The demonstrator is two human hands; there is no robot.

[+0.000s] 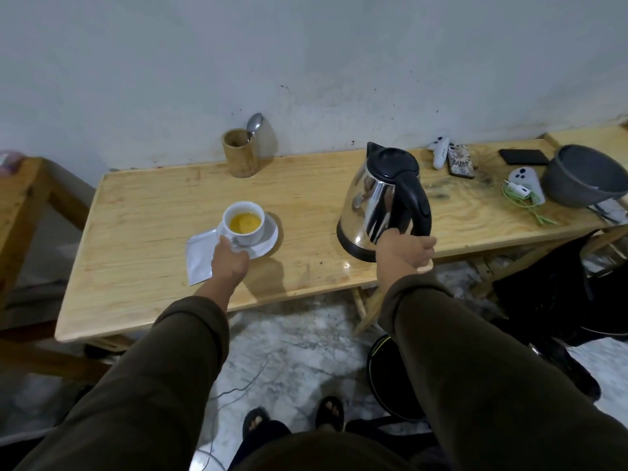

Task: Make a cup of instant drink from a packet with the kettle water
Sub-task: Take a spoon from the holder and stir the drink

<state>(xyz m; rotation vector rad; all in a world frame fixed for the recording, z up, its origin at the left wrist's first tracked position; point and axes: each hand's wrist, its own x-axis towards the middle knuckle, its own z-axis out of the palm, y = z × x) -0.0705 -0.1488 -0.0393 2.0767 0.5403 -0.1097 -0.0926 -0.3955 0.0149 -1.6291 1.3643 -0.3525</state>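
Observation:
A white cup (245,222) holding yellow-orange liquid stands on a white saucer (268,236) on the wooden table (146,215). My left hand (229,260) grips the saucer's near-left rim by the cup handle. A silvery opened packet (198,258) lies flat just left of the saucer, partly under my hand. The steel kettle (377,202) with a black lid and handle stands upright on the table to the right. My right hand (406,248) is closed around the bottom of its black handle. A spoon (254,125) sticks out of a bamboo holder (239,153) at the wall.
At the table's right end lie a white controller (440,153), a phone (460,161), a black wallet (523,157), a charger with green cable (521,193) and a grey bowl (584,176). A second wooden table (20,205) stands left. Black bags (560,300) sit on the floor.

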